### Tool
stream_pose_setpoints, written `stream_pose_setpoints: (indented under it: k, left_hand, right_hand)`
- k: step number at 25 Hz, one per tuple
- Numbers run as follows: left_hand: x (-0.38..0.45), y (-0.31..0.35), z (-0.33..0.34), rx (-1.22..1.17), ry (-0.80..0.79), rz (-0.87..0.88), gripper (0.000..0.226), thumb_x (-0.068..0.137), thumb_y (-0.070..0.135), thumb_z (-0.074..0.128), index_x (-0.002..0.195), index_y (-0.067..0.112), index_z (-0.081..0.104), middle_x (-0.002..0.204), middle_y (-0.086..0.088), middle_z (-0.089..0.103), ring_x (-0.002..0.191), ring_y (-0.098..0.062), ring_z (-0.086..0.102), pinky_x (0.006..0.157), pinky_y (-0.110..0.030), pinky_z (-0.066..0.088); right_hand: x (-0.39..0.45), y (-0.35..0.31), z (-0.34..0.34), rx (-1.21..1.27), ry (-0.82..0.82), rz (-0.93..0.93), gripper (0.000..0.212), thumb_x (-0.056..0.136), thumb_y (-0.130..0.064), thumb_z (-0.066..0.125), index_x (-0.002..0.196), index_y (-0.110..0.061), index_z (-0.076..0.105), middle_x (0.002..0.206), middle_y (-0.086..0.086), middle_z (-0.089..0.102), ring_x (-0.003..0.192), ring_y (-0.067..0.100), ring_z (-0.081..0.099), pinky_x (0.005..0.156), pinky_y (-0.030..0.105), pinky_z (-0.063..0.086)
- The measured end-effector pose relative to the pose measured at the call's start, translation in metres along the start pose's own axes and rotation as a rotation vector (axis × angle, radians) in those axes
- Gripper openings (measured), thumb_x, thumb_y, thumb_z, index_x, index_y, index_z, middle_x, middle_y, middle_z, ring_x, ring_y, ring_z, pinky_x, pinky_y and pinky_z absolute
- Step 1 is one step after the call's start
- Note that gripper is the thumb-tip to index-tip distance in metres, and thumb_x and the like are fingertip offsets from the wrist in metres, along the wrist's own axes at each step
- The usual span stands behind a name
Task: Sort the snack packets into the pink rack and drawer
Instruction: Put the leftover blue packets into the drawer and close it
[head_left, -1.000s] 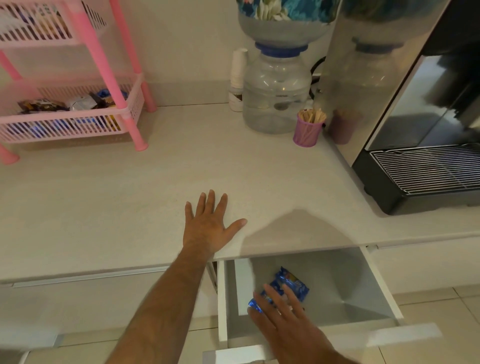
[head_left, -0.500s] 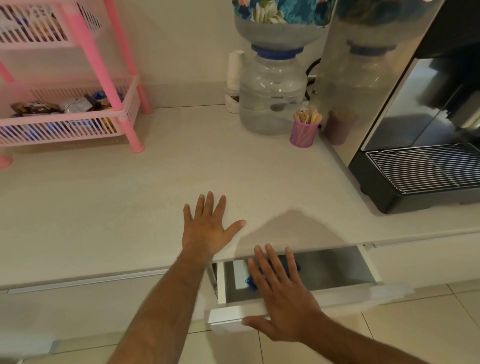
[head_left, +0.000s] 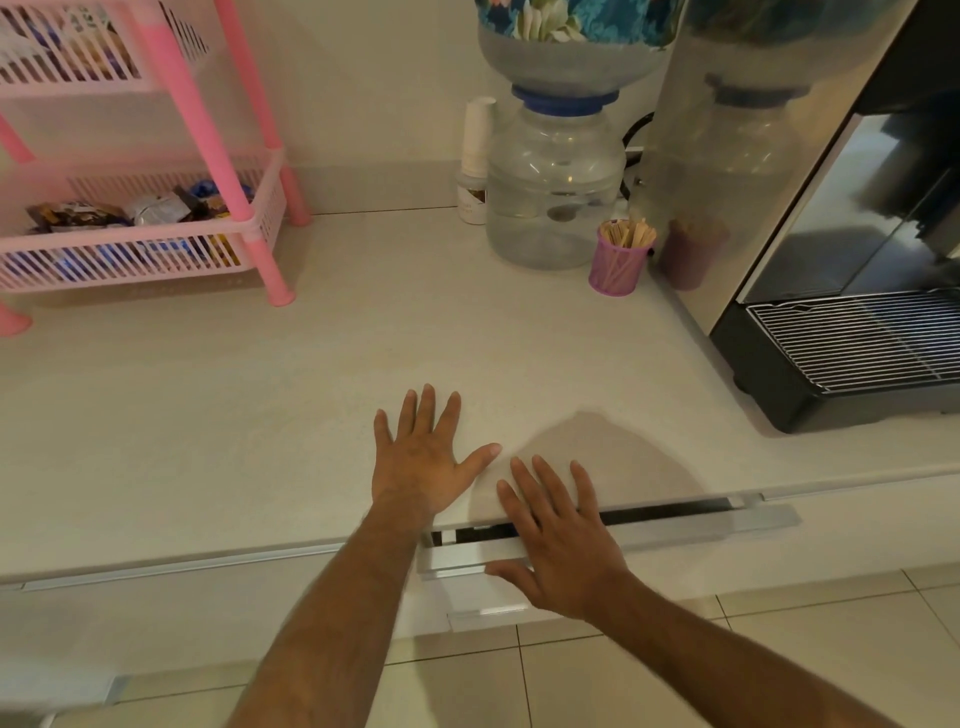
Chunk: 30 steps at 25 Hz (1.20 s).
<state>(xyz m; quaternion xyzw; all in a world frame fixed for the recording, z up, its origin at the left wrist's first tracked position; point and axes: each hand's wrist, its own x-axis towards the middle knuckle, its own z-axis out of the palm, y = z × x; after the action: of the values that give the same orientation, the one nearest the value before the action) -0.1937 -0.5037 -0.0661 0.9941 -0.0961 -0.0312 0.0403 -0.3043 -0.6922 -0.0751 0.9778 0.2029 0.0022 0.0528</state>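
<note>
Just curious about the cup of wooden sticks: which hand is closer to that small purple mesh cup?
The right hand, slightly. It lies at the counter's front edge over the drawer front, below the purple mesh cup. The left hand rests flat on the counter, further left.

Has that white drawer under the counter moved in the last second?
Yes. The white drawer has slid inward under the pale countertop edge, leaving a narrow gap; the right hand presses its front.
</note>
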Motion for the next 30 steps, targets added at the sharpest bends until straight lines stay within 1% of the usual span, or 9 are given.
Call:
stream_pose_setpoints:
  k: [3, 5, 10, 17, 19, 22, 27, 30]
  left_hand:
    - [0.000, -0.001, 0.001, 0.001, 0.005, 0.004, 0.104, 0.070, 0.092, -0.011, 0.156, 0.034, -0.005, 0.167, -0.005, -0.008, 0.153, -0.027, -0.010, 0.121, -0.059, 0.000]
    - [0.001, -0.001, 0.002, -0.001, 0.009, 0.003, 0.105, 0.069, 0.093, -0.012, 0.156, 0.034, -0.005, 0.167, -0.005, -0.007, 0.153, -0.027, -0.009, 0.121, -0.059, 0.000]
    - [0.003, -0.001, 0.004, 0.004, 0.016, -0.002, 0.105, 0.068, 0.093, -0.013, 0.155, 0.035, -0.006, 0.167, -0.004, -0.008, 0.153, -0.027, -0.009, 0.121, -0.059, -0.001]
    - [0.002, -0.001, 0.004, 0.008, 0.030, 0.001, 0.103, 0.071, 0.092, -0.011, 0.156, 0.035, -0.005, 0.167, -0.005, -0.007, 0.153, -0.028, -0.009, 0.121, -0.059, 0.002]
    - [0.001, -0.002, 0.004, 0.003, 0.037, 0.002, 0.102, 0.072, 0.092, -0.009, 0.156, 0.034, -0.004, 0.167, -0.005, -0.007, 0.153, -0.027, -0.008, 0.121, -0.059, 0.002]
    - [0.001, -0.002, 0.005, 0.003, 0.040, -0.001, 0.101, 0.073, 0.093, -0.007, 0.156, 0.035, -0.003, 0.167, -0.004, -0.005, 0.153, -0.027, -0.008, 0.121, -0.059, 0.001]
    - [0.001, -0.002, 0.005, -0.010, 0.046, -0.004, 0.101, 0.074, 0.093, -0.005, 0.156, 0.035, 0.000, 0.167, -0.004, -0.003, 0.153, -0.026, -0.006, 0.121, -0.058, 0.001]
    - [0.001, -0.001, 0.003, -0.024, 0.052, 0.004, 0.101, 0.074, 0.093, -0.005, 0.156, 0.034, 0.002, 0.167, -0.005, -0.001, 0.153, -0.026, -0.006, 0.121, -0.058, 0.001]
  right_hand:
    - [0.006, -0.002, 0.008, -0.016, 0.054, 0.030, 0.077, 0.092, -0.071, 0.028, 0.140, -0.015, 0.049, 0.149, 0.016, 0.046, 0.137, 0.039, 0.043, 0.108, 0.069, 0.030]
    - [0.010, -0.002, 0.013, -0.034, 0.091, 0.029, 0.071, 0.093, -0.068, 0.032, 0.136, -0.014, 0.049, 0.145, 0.016, 0.051, 0.133, 0.040, 0.048, 0.107, 0.068, 0.031]
    - [0.015, 0.003, 0.020, -0.070, 0.195, -0.014, 0.058, 0.089, -0.055, 0.056, 0.129, -0.014, 0.048, 0.140, 0.017, 0.055, 0.126, 0.040, 0.053, 0.101, 0.065, 0.039]
    - [0.018, 0.005, 0.021, -0.080, 0.231, -0.027, 0.061, 0.077, -0.043, 0.074, 0.124, -0.014, 0.049, 0.134, 0.018, 0.058, 0.120, 0.039, 0.056, 0.094, 0.063, 0.045]
    - [0.020, 0.005, 0.021, -0.081, 0.239, -0.023, 0.059, 0.077, -0.042, 0.073, 0.123, -0.014, 0.049, 0.132, 0.018, 0.059, 0.119, 0.039, 0.057, 0.093, 0.062, 0.046]
    - [0.021, 0.006, 0.025, -0.096, 0.283, -0.029, 0.050, 0.083, -0.042, 0.064, 0.121, -0.014, 0.049, 0.130, 0.017, 0.061, 0.117, 0.038, 0.059, 0.092, 0.060, 0.047]
    - [0.022, 0.007, 0.026, -0.116, 0.306, -0.052, 0.047, 0.087, -0.046, 0.061, 0.120, -0.013, 0.050, 0.128, 0.017, 0.062, 0.114, 0.036, 0.061, 0.090, 0.058, 0.049]
    - [0.022, 0.011, 0.022, -0.106, 0.351, -0.081, 0.047, 0.087, -0.048, 0.061, 0.118, -0.014, 0.052, 0.126, 0.016, 0.063, 0.112, 0.035, 0.061, 0.088, 0.056, 0.050]
